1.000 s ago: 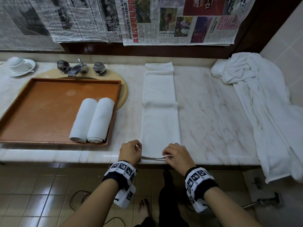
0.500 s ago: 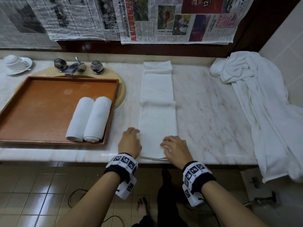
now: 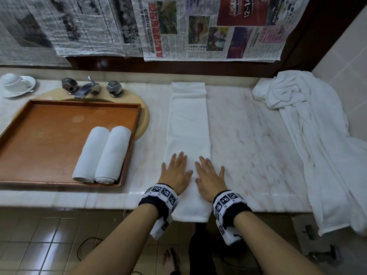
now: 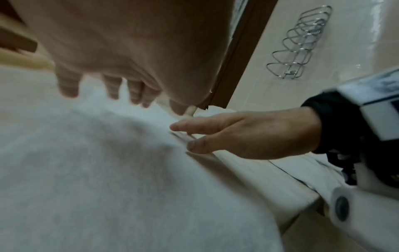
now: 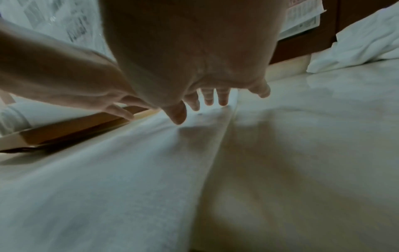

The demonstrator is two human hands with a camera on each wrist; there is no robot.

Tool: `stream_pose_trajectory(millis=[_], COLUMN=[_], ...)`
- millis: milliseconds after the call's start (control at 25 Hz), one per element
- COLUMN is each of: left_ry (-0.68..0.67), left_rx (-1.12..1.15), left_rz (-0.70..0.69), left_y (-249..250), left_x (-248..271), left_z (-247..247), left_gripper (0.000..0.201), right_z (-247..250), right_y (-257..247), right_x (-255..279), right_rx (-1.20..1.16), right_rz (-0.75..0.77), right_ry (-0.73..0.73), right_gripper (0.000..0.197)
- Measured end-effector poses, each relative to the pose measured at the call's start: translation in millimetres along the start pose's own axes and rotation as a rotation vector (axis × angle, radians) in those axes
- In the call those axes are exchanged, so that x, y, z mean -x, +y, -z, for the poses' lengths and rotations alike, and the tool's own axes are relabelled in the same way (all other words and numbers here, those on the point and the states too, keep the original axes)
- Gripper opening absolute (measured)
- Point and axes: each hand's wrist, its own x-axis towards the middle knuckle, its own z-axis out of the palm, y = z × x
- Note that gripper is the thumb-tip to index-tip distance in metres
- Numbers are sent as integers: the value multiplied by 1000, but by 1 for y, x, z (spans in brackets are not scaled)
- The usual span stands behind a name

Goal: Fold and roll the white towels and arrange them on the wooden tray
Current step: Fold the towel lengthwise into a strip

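Both hands have let go of the towel's near hem, which they pinched at the bench edge a second ago, and have slid forward to lie flat on the cloth. Going left to right: a cup and saucer (image 3: 15,84) sit at the far left corner, beside the tap (image 3: 87,88), and the wooden tray (image 3: 49,139) rests over the basin with two rolled towels (image 3: 102,154) lying side by side against its right wall, so that part of the job looks done. Just right of the tray, the folded towel (image 3: 188,124) stretches as a long narrow strip from the back wall to the front edge of the bench (image 3: 258,139), its near end hanging slightly over. The left hand (image 3: 174,172) and the right hand (image 3: 208,175) press on it side by side, each grip released, fingers straight and spread, holding nothing. I judge this to be smoothing before the roll, which has not yet begun. At the far right a heap of loose towels (image 3: 309,120) spills over the edge, unfolded; how many it holds I cannot tell, but most of the work seems left.
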Motion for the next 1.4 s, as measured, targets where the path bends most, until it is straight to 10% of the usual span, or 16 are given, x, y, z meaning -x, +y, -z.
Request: stream_pose_trajectory(millis=[80, 240, 400, 600, 680, 800, 1040, 1200, 1400], left_ry=[-121, 17, -17, -7, 110, -59, 82, 42, -98], left_rx=[12, 229, 174, 51, 75, 110, 134, 40, -35], left_rz=[-22, 481, -19, 400, 270, -39, 565, 28, 373], left_y=[-10, -16, 4, 10, 28, 23, -23, -2, -23], left_x=[0, -8, -29, -42, -61, -86, -86, -100, -86], left_z=[-17, -14, -9, 26, 42, 33, 18, 17, 18], left_gripper=[63, 69, 62, 63, 60, 60, 70, 63, 68], right_z=[-6, 4, 23, 38, 43, 40, 36, 49, 51], right_y=[6, 17, 19, 32, 31, 33, 35, 34, 42], right_x=[-2, -11, -42, -66, -77, -89, -94, -114, -115], right_rx=[14, -38, -99, -87, -65, -15, 47, -49, 39], right_rz=[2, 38, 19, 52, 40, 25, 15, -44, -68], right_ry=[-64, 52, 141, 168, 167, -56, -18, 78, -95], right_gripper=[60, 53, 44, 31, 42, 61, 67, 52, 75])
